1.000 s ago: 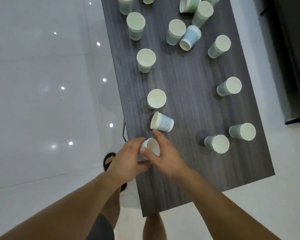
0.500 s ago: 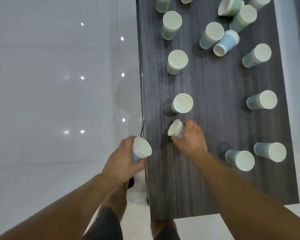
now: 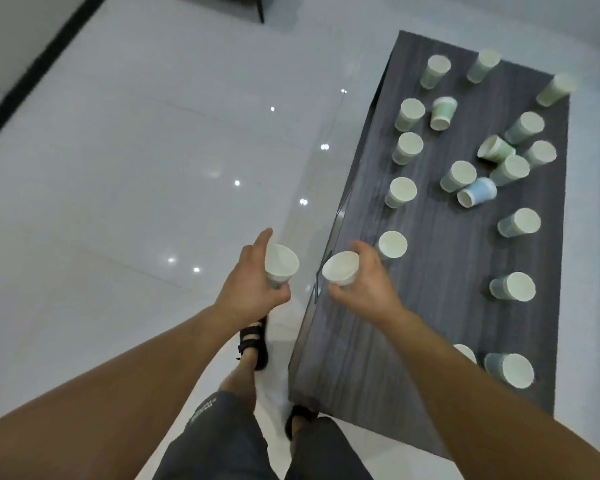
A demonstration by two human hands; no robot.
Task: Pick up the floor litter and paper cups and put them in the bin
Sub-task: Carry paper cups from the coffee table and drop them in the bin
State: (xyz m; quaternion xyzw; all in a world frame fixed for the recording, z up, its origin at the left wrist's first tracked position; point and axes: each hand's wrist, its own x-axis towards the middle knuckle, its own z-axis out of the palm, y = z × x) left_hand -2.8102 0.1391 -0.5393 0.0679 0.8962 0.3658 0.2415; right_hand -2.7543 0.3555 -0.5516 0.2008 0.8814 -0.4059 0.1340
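Note:
My left hand grips a white paper cup over the floor, just left of the dark wooden table. My right hand holds a second paper cup above the table's left edge, mouth facing me. Several more paper cups stand or lie across the tabletop, among them a pale cup right behind my right hand and a blue cup on its side. No bin is in view.
Glossy white floor tiles spread to the left of the table. My legs and sandalled feet stand by the table's near left corner. A dark skirting strip runs along the upper left.
My right hand has lifted its cup off the table and brought it to the table's left edge. The left hand has risen with its cup. My view has swung left, showing more floor.

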